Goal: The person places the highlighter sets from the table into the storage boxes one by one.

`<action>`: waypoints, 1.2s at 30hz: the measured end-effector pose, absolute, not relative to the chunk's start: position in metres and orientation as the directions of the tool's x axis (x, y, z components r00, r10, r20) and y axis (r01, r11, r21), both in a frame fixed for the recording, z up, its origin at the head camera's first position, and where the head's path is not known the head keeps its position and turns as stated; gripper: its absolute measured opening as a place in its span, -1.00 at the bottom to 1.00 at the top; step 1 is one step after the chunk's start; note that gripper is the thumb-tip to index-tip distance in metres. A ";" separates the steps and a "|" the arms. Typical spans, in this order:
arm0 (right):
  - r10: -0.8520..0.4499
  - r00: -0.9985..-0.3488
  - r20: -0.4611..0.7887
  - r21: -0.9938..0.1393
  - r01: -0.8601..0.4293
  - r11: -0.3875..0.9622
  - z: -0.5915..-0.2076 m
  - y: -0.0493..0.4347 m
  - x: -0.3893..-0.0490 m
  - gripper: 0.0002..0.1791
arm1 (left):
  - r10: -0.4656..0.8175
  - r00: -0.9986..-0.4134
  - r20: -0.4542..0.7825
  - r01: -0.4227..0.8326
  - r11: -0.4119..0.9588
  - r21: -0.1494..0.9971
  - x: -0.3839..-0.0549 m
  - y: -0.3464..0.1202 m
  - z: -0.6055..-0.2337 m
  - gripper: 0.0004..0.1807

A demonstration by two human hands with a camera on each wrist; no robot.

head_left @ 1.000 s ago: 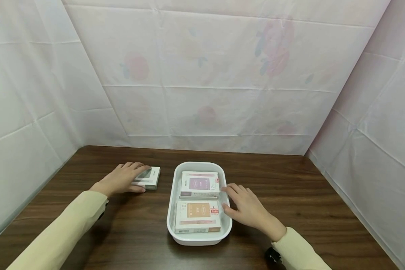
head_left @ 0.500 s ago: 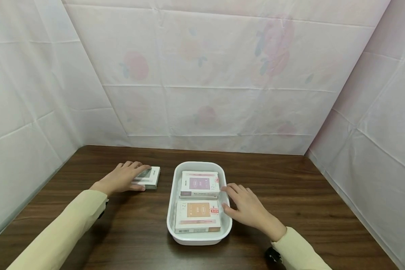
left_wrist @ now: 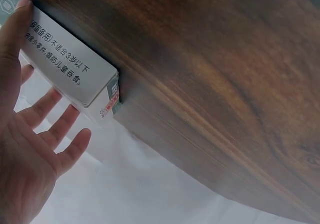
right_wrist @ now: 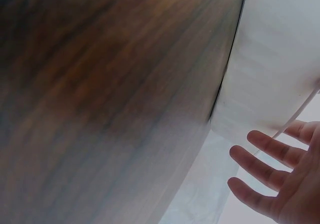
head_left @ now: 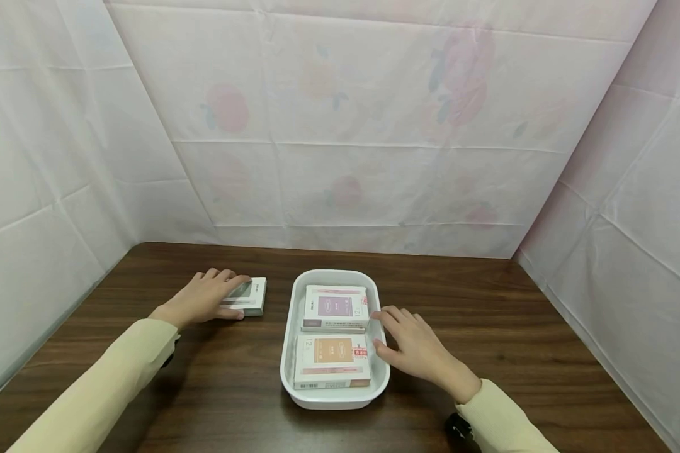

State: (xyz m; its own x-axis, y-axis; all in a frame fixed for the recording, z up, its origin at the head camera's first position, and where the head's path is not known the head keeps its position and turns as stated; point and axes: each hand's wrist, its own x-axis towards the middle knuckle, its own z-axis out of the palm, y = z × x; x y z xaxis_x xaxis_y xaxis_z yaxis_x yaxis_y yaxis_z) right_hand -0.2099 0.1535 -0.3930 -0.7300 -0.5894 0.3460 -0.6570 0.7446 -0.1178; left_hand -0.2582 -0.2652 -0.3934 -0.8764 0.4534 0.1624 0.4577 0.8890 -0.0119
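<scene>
My left hand [head_left: 204, 298] holds a small white and grey-green carton [head_left: 255, 296] on the table, left of the tray. Its thumb lies along the printed near side [left_wrist: 65, 53] in the left wrist view, and the other fingers reach over the top and far side. My right hand [head_left: 413, 346] is at the right rim of a white rounded tray [head_left: 335, 402], index fingertip and thumb at the edge, the other fingers loosely extended. Inside the tray lie two flat white cartons, one with a purple panel [head_left: 335, 306] behind one with an orange panel [head_left: 333, 350].
The dark wooden table [head_left: 487, 314] meets a pale fruit-print cloth [head_left: 345, 126] at the back. More white cloth hangs on the left [head_left: 45, 189] and right [head_left: 646, 220] sides. A dark band [head_left: 459, 428] shows by the right sleeve.
The carton under my left hand has shifted very slightly left. My right hand and the tray hold their places, apart from a tiny shift of the whole view.
</scene>
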 end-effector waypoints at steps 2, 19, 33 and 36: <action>-0.590 -0.729 0.346 -0.116 -0.658 0.744 -0.393 0.154 -0.210 -0.53 | 0.450 -0.877 0.170 0.454 0.891 -0.015 -0.258 -0.266 -0.393 -0.23; -0.594 -0.729 0.341 -0.119 -0.660 0.742 -0.392 0.153 -0.209 -0.54 | 0.461 -0.868 0.181 0.464 0.885 -0.033 -0.249 -0.261 -0.379 -0.22; -0.592 -0.730 0.342 -0.120 -0.658 0.743 -0.392 0.154 -0.209 -0.53 | 0.490 -0.833 0.257 0.494 0.868 -0.056 -0.237 -0.247 -0.363 -0.21; -0.591 -0.733 0.337 -0.124 -0.656 0.744 -0.392 0.153 -0.209 -0.53 | 0.498 -0.824 0.272 0.498 0.864 -0.074 -0.234 -0.242 -0.358 -0.21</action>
